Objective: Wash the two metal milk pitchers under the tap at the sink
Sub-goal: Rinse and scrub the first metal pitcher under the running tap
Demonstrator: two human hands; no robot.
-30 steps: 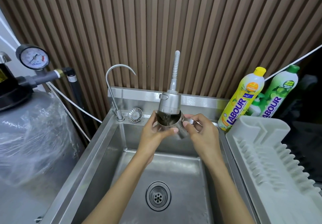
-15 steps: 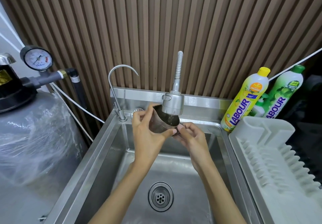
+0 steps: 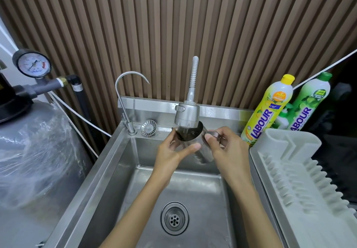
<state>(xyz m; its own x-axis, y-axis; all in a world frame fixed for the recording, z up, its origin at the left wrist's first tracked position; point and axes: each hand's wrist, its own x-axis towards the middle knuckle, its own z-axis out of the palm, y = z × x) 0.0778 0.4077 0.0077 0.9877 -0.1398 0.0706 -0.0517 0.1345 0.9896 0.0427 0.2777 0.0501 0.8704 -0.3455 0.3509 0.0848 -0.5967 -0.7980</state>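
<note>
head view, looking down into a steel sink point(image 3: 117, 172). at its twelve o'clock edge a metal milk pitcher point(image 3: 201, 148) is held tilted, mouth up, just beneath the spray head point(image 3: 187, 115) of the tap. water seems to run into it, though the stream is faint. the left hand point(image 3: 170, 152) wraps the pitcher's body from nine o'clock, thumb across the front. the right hand point(image 3: 227, 148) pinches its handle at three o'clock. two dish soap bottles point(image 3: 268, 110) stand at two o'clock, a white drying rack point(image 3: 301, 180) at four o'clock.

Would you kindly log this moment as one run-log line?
step: rinsing pitcher | tap: over its mouth | left hand: grips body | right hand: pinches handle
</note>
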